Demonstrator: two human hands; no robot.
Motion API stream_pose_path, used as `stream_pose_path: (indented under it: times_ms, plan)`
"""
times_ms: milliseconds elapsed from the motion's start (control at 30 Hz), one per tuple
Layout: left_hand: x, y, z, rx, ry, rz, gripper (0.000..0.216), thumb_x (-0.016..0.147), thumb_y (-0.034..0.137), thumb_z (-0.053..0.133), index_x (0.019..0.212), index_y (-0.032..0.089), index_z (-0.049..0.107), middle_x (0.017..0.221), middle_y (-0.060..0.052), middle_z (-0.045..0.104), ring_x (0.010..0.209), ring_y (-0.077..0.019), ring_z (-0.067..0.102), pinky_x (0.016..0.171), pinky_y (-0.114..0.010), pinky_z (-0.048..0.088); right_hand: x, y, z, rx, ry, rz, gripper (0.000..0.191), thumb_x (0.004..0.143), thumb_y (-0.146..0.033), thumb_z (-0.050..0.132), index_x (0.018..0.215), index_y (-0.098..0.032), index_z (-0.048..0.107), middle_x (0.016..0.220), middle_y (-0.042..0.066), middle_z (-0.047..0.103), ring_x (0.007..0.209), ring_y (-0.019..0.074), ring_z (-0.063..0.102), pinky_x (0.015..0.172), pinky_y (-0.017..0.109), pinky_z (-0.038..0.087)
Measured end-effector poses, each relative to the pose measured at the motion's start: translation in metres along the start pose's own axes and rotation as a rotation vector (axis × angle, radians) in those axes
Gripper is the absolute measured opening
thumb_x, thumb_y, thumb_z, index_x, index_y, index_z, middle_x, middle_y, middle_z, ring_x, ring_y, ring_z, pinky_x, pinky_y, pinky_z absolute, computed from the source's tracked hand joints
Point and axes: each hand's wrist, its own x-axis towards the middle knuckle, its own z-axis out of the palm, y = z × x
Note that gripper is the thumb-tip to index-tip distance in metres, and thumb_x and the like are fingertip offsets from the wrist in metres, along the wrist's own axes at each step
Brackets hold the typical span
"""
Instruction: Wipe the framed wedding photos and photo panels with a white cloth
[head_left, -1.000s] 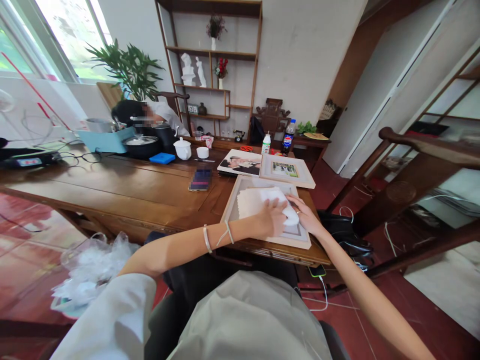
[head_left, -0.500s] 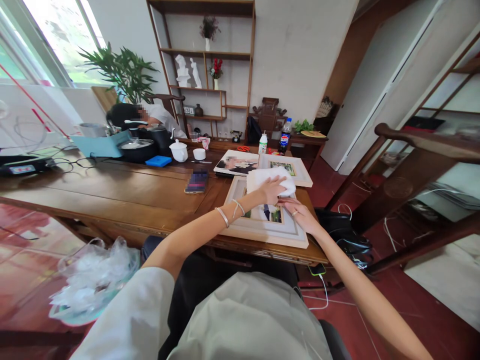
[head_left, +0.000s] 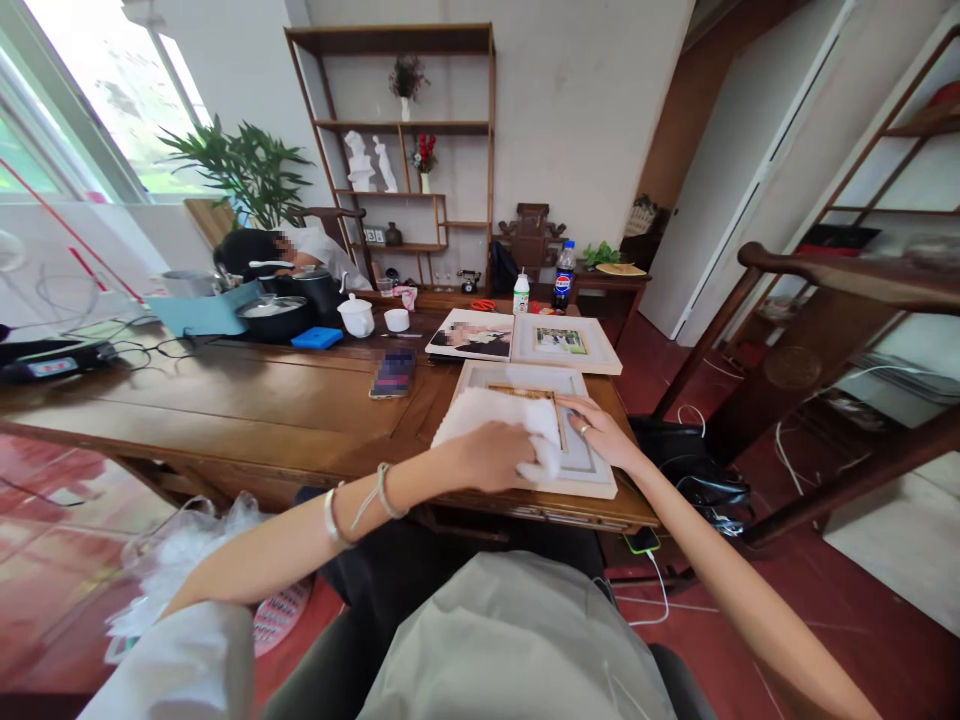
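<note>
A pale wooden picture frame (head_left: 581, 487) lies flat near the table's front edge, a photo partly showing in its middle. My left hand (head_left: 487, 457) presses a white cloth (head_left: 487, 408) onto the frame's front left part, with the fingers gripping the cloth. On the frame's right side rests my right hand (head_left: 601, 434), its fingers stretched out flat beside the photo opening. Just behind lie a second pale frame (head_left: 604, 352) and a large photo print or album (head_left: 480, 345) showing people.
Left of the frame lies a phone (head_left: 393, 374). Farther back are a white teapot (head_left: 357, 316), a white cup (head_left: 397, 320), a milk bottle (head_left: 521, 293) and a cola bottle (head_left: 562, 276). A person (head_left: 322, 255) leans at the far side. A wooden chair (head_left: 795, 365) stands at right.
My left hand has drawn the cloth from the frame's far edge toward me and to the left. My right hand stays on the frame's right side. The view has tilted slightly up.
</note>
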Motion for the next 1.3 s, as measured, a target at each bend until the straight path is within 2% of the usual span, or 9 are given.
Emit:
stream_pose_path:
  times_ms: [67,167,433,567,700,967,1100,1200,1300]
  plan:
    - [-0.013,0.021,0.000,0.003,0.039,0.080,0.036,0.079,0.009,0.049,0.110,0.018,0.063,0.144,-0.010,0.044,0.125,-0.0266,0.048,0.098,-0.039,0.044,0.000,0.000,-0.001,0.002,-0.001,0.005,0.038,0.087,-0.022,0.046,0.121,-0.028,0.062,0.129,0.006,0.060,0.125,0.0244,0.049,0.109,0.051,0.034]
    - [-0.007,0.034,0.005,0.014,0.079,0.043,0.035,0.082,0.012,0.048,0.114,0.015,0.061,0.149,-0.012,0.035,0.133,-0.0303,0.038,0.103,-0.046,0.039,-0.001,0.001,-0.001,0.007,-0.002,0.010,0.039,0.086,-0.021,0.046,0.121,-0.028,0.062,0.131,0.006,0.059,0.127,0.0243,0.047,0.110,0.051,0.032]
    - [0.081,-0.029,0.019,0.111,0.188,-0.330,0.041,0.085,0.008,0.044,0.123,0.017,0.057,0.153,-0.014,0.025,0.139,-0.0370,0.024,0.107,-0.059,0.027,-0.001,0.005,0.002,0.030,0.009,0.029,0.039,0.083,-0.017,0.046,0.117,-0.026,0.064,0.130,0.008,0.058,0.127,0.0248,0.047,0.110,0.051,0.032]
    - [0.121,-0.047,0.018,0.168,0.291,-0.203,0.040,0.084,0.008,0.046,0.120,0.017,0.058,0.155,-0.011,0.020,0.142,-0.0334,0.017,0.109,-0.058,0.023,-0.001,0.001,0.002,0.021,0.004,0.034,0.038,0.083,-0.017,0.047,0.116,-0.025,0.065,0.124,0.008,0.061,0.122,0.0249,0.051,0.108,0.049,0.034]
    - [0.136,-0.048,0.018,0.159,0.297,-0.033,0.034,0.084,0.006,0.045,0.112,0.017,0.061,0.152,-0.010,0.030,0.142,-0.0248,0.023,0.110,-0.049,0.026,-0.002,-0.002,0.000,-0.004,0.002,0.062,0.042,0.081,-0.014,0.046,0.118,-0.024,0.064,0.117,0.008,0.063,0.115,0.0246,0.056,0.105,0.047,0.038]
    - [0.082,-0.076,0.024,0.160,0.217,-0.218,0.038,0.078,0.003,0.053,0.112,0.017,0.061,0.147,-0.012,0.038,0.138,-0.0305,0.031,0.106,-0.056,0.029,-0.002,-0.001,-0.001,0.063,-0.025,-0.008,0.054,0.072,-0.007,0.042,0.119,-0.024,0.063,0.127,0.007,0.060,0.125,0.0237,0.049,0.110,0.049,0.032]
    - [0.044,-0.096,0.028,0.191,0.201,-0.325,0.036,0.077,0.004,0.053,0.110,0.016,0.062,0.143,-0.014,0.043,0.132,-0.0301,0.040,0.105,-0.049,0.035,-0.002,-0.001,0.000,0.071,0.004,0.031,0.054,0.072,-0.007,0.043,0.118,-0.026,0.064,0.128,0.005,0.060,0.125,0.0225,0.050,0.110,0.047,0.033]
    - [0.018,-0.085,0.028,0.163,0.208,-0.290,0.034,0.079,0.006,0.050,0.108,0.017,0.063,0.140,-0.013,0.048,0.122,-0.0262,0.052,0.103,-0.042,0.039,-0.002,-0.004,0.000,0.081,0.032,0.073,0.052,0.073,-0.008,0.043,0.116,-0.026,0.065,0.127,0.004,0.061,0.125,0.0226,0.051,0.110,0.047,0.033]
    - [-0.006,-0.048,0.029,0.117,0.183,-0.190,0.034,0.078,0.007,0.049,0.106,0.017,0.065,0.136,-0.013,0.051,0.113,-0.0257,0.058,0.099,-0.040,0.043,-0.003,-0.007,0.000,0.099,0.047,0.099,0.053,0.072,-0.007,0.043,0.117,-0.026,0.065,0.127,0.003,0.062,0.127,0.0224,0.049,0.111,0.046,0.032]
